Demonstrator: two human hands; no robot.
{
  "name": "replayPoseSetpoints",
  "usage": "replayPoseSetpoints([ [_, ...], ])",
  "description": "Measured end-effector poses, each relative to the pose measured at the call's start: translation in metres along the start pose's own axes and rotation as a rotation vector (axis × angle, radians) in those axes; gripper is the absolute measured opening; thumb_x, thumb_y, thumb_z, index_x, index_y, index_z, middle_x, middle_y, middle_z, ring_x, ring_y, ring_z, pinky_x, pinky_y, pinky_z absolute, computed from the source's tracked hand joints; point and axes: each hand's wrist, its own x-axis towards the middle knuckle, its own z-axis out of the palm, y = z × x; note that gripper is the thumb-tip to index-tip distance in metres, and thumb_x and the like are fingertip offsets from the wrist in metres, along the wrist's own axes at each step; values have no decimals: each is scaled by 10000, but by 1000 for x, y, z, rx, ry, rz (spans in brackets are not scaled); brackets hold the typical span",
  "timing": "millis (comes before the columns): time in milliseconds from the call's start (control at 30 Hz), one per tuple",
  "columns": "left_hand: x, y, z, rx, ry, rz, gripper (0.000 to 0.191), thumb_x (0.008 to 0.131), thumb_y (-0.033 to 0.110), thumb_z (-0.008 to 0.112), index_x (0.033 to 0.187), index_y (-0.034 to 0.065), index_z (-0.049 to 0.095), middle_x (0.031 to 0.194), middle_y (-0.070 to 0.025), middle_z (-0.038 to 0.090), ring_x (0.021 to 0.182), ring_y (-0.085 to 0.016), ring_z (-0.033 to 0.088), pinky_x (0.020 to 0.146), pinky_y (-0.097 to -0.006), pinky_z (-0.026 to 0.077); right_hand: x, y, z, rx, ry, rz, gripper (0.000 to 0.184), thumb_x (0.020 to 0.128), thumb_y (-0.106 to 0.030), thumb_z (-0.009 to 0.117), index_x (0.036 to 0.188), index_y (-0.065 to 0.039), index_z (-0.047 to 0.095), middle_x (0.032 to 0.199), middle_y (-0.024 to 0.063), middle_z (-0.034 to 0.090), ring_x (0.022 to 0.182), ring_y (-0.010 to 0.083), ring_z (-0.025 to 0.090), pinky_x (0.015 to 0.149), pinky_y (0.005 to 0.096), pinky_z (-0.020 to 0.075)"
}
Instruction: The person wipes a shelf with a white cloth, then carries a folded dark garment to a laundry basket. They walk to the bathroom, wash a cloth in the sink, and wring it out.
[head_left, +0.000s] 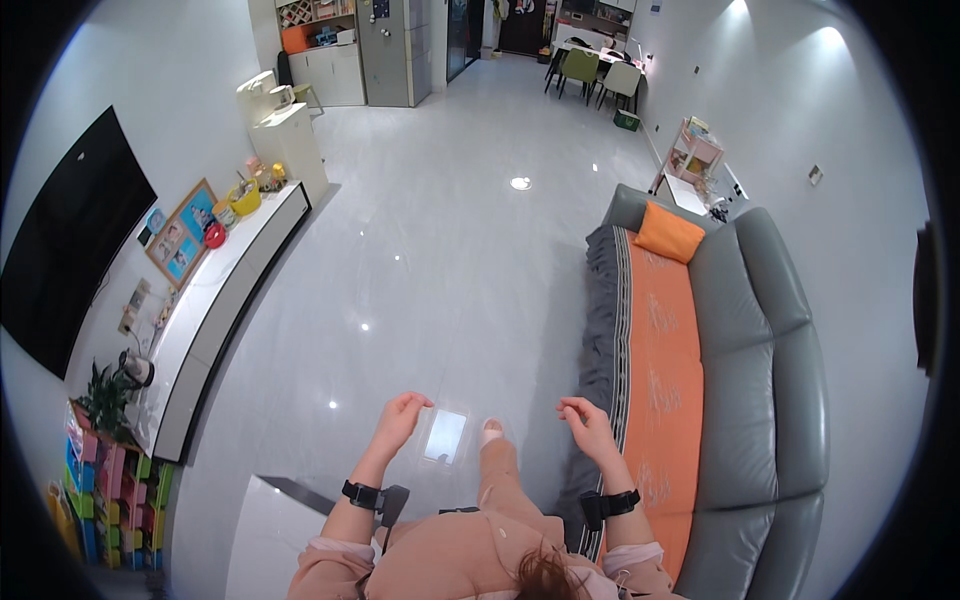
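Observation:
In mid-air over the glossy tiled floor (465, 300), my left hand (402, 421) is raised with its fingers loosely bent and nothing in it. My right hand (586, 426) hovers near the ruffled grey edge (598, 330) of the sofa cover, its fingers half curled and holding nothing. Each forearm wears a black strap with a device, the left one (375, 498) and the right one (609, 505). Between the hands, a bright rectangular patch (445, 436), apparently a light's reflection, shows on the floor beside my slippered foot (492, 432).
A grey leather sofa (757, 360) with an orange cushion (670, 231) runs along the right. At left stand a long TV cabinet (225, 300), a potted plant (106, 401) and colourful storage bins (116, 499). A white tabletop (262, 540) lies low left. Chairs (580, 67) stand far ahead.

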Motion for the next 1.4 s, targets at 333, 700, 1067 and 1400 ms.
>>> replayPoseSetpoints([
  [333,227,91,-58,-144,325,-95,169,883,186,483,844,80,608,525,81,339,434,-24,261,393,-197,199,378,-45,26,156,-170,-43,220,911,-128,492,1057,11,581,945,91,659,831,154,634,751,273,486],
  [700,521,139,-196,-317,469,-115,94,851,167,536,811,90,572,544,70,377,449,-34,313,400,-202,241,717,-98,133,89,-357,-172,199,910,-110,491,1040,2,592,928,85,661,814,150,637,726,271,494],
  [1067,873,211,-275,-48,193,47,47,807,68,561,833,72,523,603,74,423,532,-23,379,464,-203,304,1028,-106,195,243,-259,-107,203,924,-85,461,1056,28,566,930,103,646,802,156,626,737,265,491],
  [1400,1074,303,-418,-130,604,46,122,781,39,562,775,87,450,595,81,390,517,-17,336,454,-199,263,1370,-203,326,273,-541,-191,207,924,-116,472,1051,11,575,930,93,651,806,140,620,749,259,481],
])
